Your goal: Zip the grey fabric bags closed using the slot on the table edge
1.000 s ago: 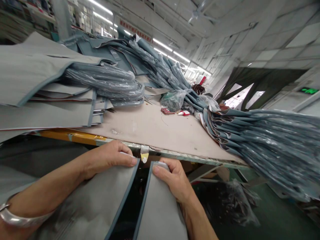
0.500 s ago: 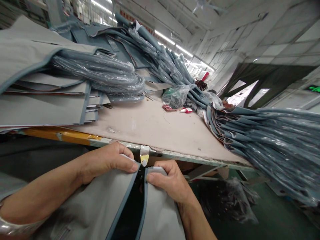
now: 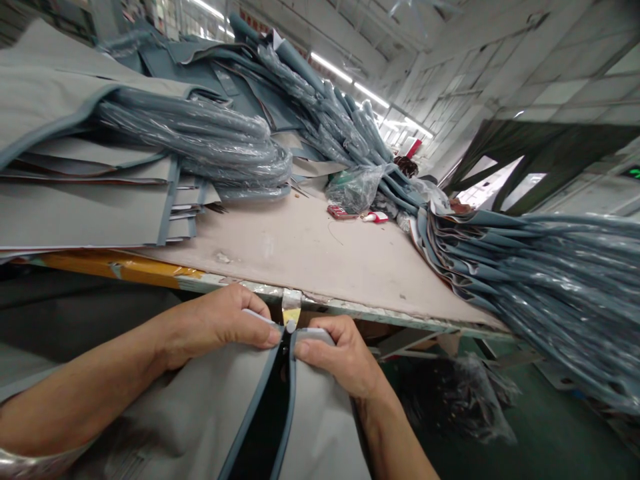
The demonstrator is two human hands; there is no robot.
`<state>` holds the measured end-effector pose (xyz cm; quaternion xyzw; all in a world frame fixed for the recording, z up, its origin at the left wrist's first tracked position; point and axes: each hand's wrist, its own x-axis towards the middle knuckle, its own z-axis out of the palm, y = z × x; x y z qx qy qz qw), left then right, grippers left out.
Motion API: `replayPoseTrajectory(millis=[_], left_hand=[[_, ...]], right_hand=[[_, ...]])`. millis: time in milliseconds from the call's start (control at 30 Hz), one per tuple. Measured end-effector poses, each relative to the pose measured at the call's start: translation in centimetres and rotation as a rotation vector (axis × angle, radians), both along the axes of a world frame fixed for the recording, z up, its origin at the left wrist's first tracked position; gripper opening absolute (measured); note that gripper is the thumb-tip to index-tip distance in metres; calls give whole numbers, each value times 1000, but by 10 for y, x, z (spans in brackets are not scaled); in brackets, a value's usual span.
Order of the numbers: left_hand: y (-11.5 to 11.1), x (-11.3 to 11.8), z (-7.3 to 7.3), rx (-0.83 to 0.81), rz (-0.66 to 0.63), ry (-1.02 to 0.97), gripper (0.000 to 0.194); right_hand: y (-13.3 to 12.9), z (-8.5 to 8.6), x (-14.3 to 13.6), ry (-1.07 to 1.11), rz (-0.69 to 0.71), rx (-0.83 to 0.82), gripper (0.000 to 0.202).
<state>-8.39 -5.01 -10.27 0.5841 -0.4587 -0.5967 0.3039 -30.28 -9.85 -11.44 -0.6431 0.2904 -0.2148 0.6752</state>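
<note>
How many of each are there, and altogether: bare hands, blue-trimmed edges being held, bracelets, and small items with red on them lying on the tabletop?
Left hand and right hand: 2
Left blue edge and right blue edge: 2
Silvery bracelet: 1
Dark-red item and red-and-white item: 2
Total: 7

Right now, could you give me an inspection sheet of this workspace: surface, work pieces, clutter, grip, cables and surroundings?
Surface: beige tabletop, scuffed in places.
Work pieces: left gray panel and right gray panel, blue-edged, below the table's front edge; dark gap between; whether they join lower down is out of view.
Clutter: gray stack, plastic-wrapped blue bundle, clear bag, small red-and-white item.
Grip: left hand and right hand each pinch one panel's upper inner corner.
Cables: nothing seen.
Surroundings: lit ceiling lamps, dark drape.
</note>
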Motion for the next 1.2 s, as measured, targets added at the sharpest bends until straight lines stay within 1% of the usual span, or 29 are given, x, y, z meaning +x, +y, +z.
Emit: replayPoseTrajectory(millis=[133,300,500,700,933,1100,1200], left_hand=[[1,-1,3,-17,-11,-19,30],[-1,-2,7,-21,-18,-63,30],[-2,-2,3,-31,-10,-87,34],[-2,-1,0,-12,8,-59,33],[-1,-2,1,-7,24,-39,31],[-1,-4,3,-1,55,-48,33],[-1,-5,4,-12,50,-49,32]], right_hand=[[0,-1,0,-3,-11,0,50],[-3,-4,-2,-22,12,9,50],[-7,-8,-3,-27,25,24,47],[-8,-4,1,-29,28,25,47],[-9,-4,1,3,19,33,48],[-8,-4,2,22,0,45,50],[-9,-5,3,17,-4,32,51]])
